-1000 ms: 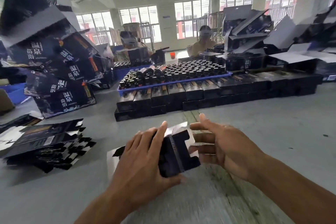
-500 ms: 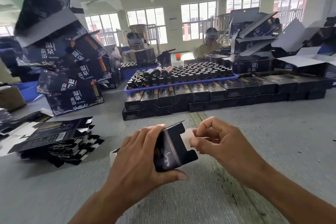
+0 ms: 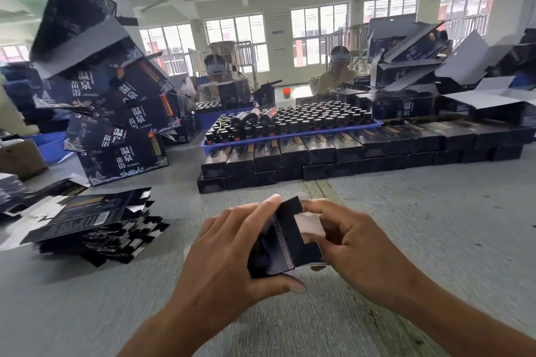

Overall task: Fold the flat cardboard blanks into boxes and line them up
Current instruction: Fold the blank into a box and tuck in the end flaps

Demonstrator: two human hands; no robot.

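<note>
From the head camera, the half-formed box (image 3: pixel 280 243) sits between the two hands just above the grey table (image 3: pixel 420 211), nearer than the stacked row of finished boxes (image 3: pixel 333 153). The left hand (image 3: pixel 229 255) wraps round its body, fingers over the top, thumb underneath. A second ago the right hand (image 3: pixel 351 240) was spread flat beside the open end; now its fingers are curled in and press on the pale inner flap (image 3: pixel 309 226), while the dark notched flap (image 3: pixel 293 229) stands up in front. So the end closure looks under way, not finished: that notched flap, I reckon, must be tucked before this box can join the row. The pile of flat blanks (image 3: pixel 87 220) lies well apart on the left.
</note>
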